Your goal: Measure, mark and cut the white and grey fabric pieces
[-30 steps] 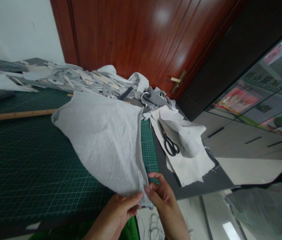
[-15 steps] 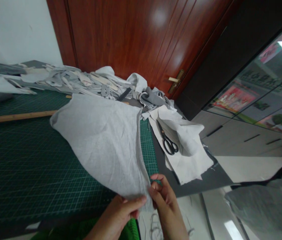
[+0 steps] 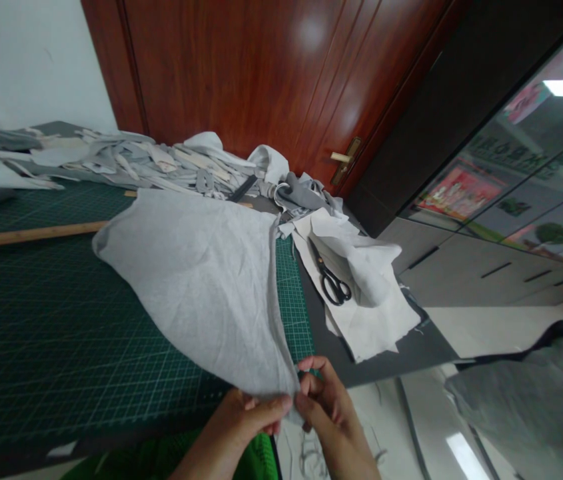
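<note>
Both hands pinch the near corner of the grey fabric piece (image 3: 201, 280): left hand (image 3: 241, 427) and right hand (image 3: 326, 407) almost touching. Cloth fans away up-left over the cutting mat (image 3: 36, 333) (scissors (image 3: 331, 280) well right).

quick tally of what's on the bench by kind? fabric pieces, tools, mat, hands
Hands: 2, left hand and right hand, both pinching the grey fabric piece
Laid-out fabric pieces: 2, the grey one and the white fabric
Scrap pile: 1
Scissors: 1
Wooden ruler: 1
Cutting mat: 1
Total: 8
</note>
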A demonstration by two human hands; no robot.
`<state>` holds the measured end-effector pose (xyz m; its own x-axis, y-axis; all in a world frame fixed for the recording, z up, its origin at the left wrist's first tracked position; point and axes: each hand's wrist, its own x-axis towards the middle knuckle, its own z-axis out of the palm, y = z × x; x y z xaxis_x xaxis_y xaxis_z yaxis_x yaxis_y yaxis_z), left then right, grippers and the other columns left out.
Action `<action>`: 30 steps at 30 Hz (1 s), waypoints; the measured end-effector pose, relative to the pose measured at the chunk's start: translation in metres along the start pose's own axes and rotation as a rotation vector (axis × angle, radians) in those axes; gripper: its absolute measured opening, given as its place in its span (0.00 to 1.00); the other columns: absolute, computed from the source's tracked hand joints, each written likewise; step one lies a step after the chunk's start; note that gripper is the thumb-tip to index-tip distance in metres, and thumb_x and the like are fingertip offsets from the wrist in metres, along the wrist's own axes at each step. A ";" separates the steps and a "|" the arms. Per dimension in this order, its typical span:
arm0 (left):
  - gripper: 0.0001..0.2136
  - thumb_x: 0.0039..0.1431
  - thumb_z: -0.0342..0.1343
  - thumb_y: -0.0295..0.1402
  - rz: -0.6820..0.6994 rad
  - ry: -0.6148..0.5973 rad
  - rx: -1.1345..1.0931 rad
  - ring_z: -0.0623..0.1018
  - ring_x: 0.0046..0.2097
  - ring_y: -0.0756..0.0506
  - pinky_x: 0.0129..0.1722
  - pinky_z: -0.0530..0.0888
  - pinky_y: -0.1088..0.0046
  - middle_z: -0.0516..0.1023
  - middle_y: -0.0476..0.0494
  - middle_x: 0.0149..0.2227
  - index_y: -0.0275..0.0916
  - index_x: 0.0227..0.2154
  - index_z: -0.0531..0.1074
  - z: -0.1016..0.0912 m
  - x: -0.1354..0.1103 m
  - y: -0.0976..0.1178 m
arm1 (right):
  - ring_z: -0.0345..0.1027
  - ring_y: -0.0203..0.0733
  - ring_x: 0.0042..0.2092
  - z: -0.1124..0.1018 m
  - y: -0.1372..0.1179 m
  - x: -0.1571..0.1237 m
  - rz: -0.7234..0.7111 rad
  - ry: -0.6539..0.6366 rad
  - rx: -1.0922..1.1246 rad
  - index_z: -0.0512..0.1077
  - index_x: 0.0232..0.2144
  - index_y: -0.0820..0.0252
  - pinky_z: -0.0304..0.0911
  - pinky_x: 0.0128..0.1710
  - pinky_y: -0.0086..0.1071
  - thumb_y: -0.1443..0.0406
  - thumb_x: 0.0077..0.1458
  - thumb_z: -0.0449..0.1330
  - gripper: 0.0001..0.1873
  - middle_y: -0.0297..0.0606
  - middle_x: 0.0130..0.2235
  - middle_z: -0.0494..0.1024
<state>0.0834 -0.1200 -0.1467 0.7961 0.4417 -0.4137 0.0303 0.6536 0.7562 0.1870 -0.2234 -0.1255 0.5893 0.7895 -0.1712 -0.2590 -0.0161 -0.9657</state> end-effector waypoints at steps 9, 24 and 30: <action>0.24 0.29 0.75 0.54 -0.008 -0.006 0.013 0.67 0.23 0.51 0.27 0.60 0.73 0.70 0.52 0.16 0.38 0.18 0.78 -0.003 0.004 -0.009 | 0.53 0.30 0.24 0.000 -0.003 -0.003 -0.029 0.022 -0.028 0.71 0.40 0.52 0.49 0.24 0.26 0.50 0.50 0.69 0.20 0.26 0.24 0.68; 0.18 0.38 0.76 0.45 -0.005 0.008 -0.001 0.73 0.25 0.47 0.28 0.66 0.72 0.77 0.46 0.20 0.36 0.25 0.81 -0.005 0.001 -0.005 | 0.58 0.32 0.24 0.002 0.010 -0.003 -0.016 -0.006 0.015 0.68 0.42 0.52 0.53 0.27 0.27 0.49 0.52 0.68 0.22 0.24 0.25 0.66; 0.18 0.38 0.76 0.41 0.004 0.033 -0.003 0.74 0.26 0.45 0.28 0.67 0.71 0.78 0.45 0.23 0.35 0.31 0.82 -0.004 0.000 -0.004 | 0.51 0.30 0.23 0.004 0.004 0.009 0.035 -0.118 -0.093 0.66 0.32 0.56 0.51 0.25 0.27 0.45 0.55 0.62 0.22 0.26 0.23 0.66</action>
<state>0.0807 -0.1207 -0.1516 0.7760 0.4641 -0.4271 0.0252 0.6537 0.7563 0.1880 -0.2144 -0.1303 0.4853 0.8543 -0.1862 -0.2027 -0.0972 -0.9744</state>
